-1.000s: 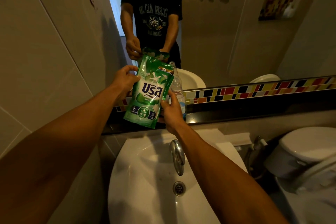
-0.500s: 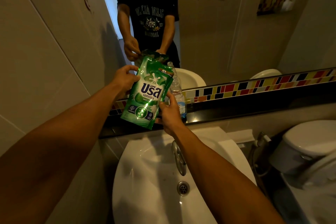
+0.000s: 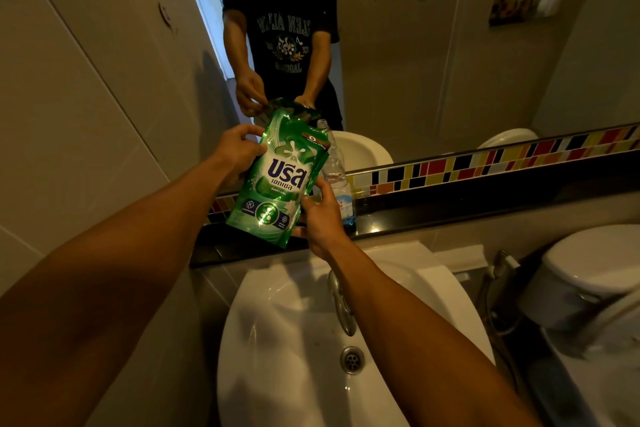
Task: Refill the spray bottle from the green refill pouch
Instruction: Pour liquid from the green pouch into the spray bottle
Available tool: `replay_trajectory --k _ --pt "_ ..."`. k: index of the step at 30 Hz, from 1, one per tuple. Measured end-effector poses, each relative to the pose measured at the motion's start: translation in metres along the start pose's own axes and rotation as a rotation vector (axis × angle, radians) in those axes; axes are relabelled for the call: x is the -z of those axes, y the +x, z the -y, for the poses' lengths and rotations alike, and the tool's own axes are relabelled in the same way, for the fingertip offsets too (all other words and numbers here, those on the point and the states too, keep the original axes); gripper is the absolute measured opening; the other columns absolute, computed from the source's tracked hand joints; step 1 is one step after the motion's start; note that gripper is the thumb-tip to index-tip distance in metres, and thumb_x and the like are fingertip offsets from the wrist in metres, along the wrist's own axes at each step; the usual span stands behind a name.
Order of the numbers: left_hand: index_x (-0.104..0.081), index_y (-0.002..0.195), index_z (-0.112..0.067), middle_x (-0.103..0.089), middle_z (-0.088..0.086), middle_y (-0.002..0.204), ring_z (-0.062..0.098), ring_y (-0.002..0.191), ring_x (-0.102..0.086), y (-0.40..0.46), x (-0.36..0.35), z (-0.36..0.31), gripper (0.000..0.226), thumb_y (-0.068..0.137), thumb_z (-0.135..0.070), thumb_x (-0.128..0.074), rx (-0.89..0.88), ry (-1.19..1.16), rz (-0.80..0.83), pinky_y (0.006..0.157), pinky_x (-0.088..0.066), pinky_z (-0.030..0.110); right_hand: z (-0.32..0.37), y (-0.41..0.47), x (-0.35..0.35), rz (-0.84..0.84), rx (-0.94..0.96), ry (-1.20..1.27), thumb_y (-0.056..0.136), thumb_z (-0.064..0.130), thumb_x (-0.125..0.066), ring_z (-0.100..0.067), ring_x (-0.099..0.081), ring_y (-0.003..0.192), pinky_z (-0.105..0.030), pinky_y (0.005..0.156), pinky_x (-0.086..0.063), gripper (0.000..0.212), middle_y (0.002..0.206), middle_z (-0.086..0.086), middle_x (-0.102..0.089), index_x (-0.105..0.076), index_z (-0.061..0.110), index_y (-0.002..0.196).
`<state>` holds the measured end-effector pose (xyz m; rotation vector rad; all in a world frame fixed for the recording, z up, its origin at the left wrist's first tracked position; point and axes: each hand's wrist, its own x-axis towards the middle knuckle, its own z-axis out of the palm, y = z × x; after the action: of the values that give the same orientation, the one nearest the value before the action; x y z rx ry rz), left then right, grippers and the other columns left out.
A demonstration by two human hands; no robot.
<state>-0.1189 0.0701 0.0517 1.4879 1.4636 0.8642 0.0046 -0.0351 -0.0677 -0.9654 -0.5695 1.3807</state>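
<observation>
— What have you got there?
— One green refill pouch [image 3: 277,180], held above the far rim of the one white sink [image 3: 298,340]. My left hand [image 3: 239,152] pinches its upper left edge, my right hand [image 3: 323,215] grips its lower right corner
— And the bottle?
— One clear bottle [image 3: 337,177], uncapped, on the dark ledge [image 3: 450,208] just right of the pouch

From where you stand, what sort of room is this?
A small home bathroom, most likely: a white washbasin with a tap, a wall mirror above a tiled ledge, and a toilet beside it.
</observation>
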Motion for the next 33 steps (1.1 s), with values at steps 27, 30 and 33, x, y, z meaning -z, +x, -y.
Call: replay_trajectory --k 27,30,33 --pt "-0.059 0.125 -0.021 -0.069 0.008 0.099 0.017 0.075 -0.068 0.004 0.004 -0.006 0.034 0.094 -0.006 -0.063 -0.029 0.057 0.011 0.041 -0.052 0.02 0.002 -0.008 -0.008 0.019 -0.006 0.095 0.107 0.006 -0.052 -0.037 -0.07 0.119 -0.048 0.064 -0.067 0.041 0.141 -0.012 -0.065 -0.052 0.043 0.126" --pt "-0.058 0.125 -0.021 -0.068 0.007 0.098 0.016 0.075 -0.068 0.002 0.004 -0.008 0.035 0.094 -0.006 -0.062 -0.031 0.071 0.013 0.042 -0.051 0.02 0.003 -0.008 -0.009 0.022 -0.01 0.101 0.107 0.007 -0.052 -0.038 -0.071 0.119 -0.047 0.063 -0.067 0.04 0.139 -0.013 -0.066 -0.051 0.04 0.131" --pt "-0.058 0.126 -0.02 -0.067 0.008 0.099 0.016 0.075 -0.067 0.001 0.004 -0.01 0.035 0.094 -0.005 -0.062 -0.032 0.074 0.013 0.042 -0.051 0.02 0.003 -0.007 -0.009 0.022 -0.015 0.116 0.106 0.007 -0.053 -0.039 -0.071 0.118 -0.045 0.062 -0.066 0.042 0.14 -0.013 -0.066 -0.051 0.038 0.133"
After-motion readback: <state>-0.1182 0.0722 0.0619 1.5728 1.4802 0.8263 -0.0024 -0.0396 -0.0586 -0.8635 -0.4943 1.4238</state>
